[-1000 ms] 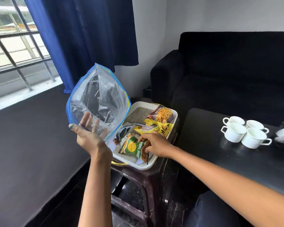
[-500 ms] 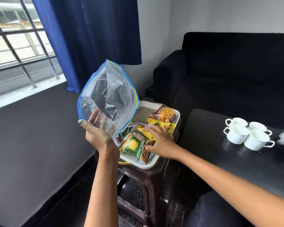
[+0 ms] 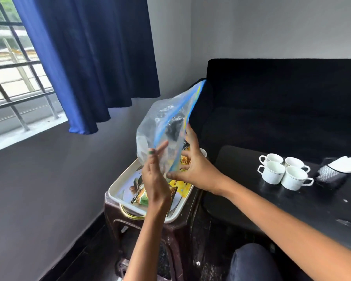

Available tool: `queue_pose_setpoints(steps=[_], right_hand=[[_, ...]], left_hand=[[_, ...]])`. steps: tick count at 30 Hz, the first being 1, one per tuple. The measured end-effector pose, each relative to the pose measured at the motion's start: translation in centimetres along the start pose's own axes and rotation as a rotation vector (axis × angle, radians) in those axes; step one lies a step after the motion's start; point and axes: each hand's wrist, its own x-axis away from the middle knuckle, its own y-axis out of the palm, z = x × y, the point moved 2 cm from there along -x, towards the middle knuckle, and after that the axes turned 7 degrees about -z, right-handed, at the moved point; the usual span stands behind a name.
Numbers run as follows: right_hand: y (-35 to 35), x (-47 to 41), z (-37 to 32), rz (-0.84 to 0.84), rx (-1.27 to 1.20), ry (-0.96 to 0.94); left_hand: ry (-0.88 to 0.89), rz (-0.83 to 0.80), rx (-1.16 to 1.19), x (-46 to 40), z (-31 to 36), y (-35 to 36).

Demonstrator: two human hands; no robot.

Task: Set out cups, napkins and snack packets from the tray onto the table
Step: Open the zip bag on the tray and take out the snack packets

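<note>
Both forearms are bare, with no sleeves showing. The left hand (image 3: 154, 179) has green polish on a fingernail. Dark blue trousers (image 3: 251, 260) cover the knee.

No legible text on anything.

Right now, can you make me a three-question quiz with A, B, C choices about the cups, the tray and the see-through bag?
1. Where do the white ceramic cups stand?
A. on the black table
B. in the tray
C. on the sofa

2. How many cups are there?
A. two
B. four
C. six

3. What is happening with the clear plastic bag with a blue edge?
A. it lies flat on the table
B. both hands hold it up
C. it hangs on the window

Answers:
1 A, they cluster on the table's dark top.
2 B, four handles and rims show.
3 B, the left hand and right hand hold it above the white plastic tray of snack packets.
</note>
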Motion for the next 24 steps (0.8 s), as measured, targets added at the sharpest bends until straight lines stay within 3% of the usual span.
queue_pose_setpoints(steps=[5, 9, 15, 18, 20, 22, 24], right_hand=[[-0.3, -0.6, -0.3, 0.092, 0.043, 0.086], [-0.7, -0.4, 0.2, 0.307, 0.072, 0.061], [-1.2, -0.2, 1.3, 0.535, 0.099, 0.056], [-2.7, 0.0, 1.7, 0.759, -0.018, 0.080], [-3.3, -0.1, 1.7, 0.837, -0.170, 0.106], [-3.5, -0.2, 1.8, 0.820, -0.329, 0.130], [-3.4, -0.4, 1.8, 0.755, -0.395, 0.167]], left_hand=[[-0.070, -0.123, -0.113, 0.4, -0.6, 0.8], [-0.064, -0.134, -0.150, 0.4, -0.9, 0.9], [0.166, 0.193, -0.156, 0.5, -0.1, 0.9], [0.193, 0.446, -0.207, 0.4, 0.4, -0.6], [0.139, 0.508, -0.343, 0.4, 0.3, -1.1], [0.038, 0.441, -0.383, 0.2, -0.2, -1.1], [-0.051, 0.285, -0.265, 0.1, -0.6, -0.8]])
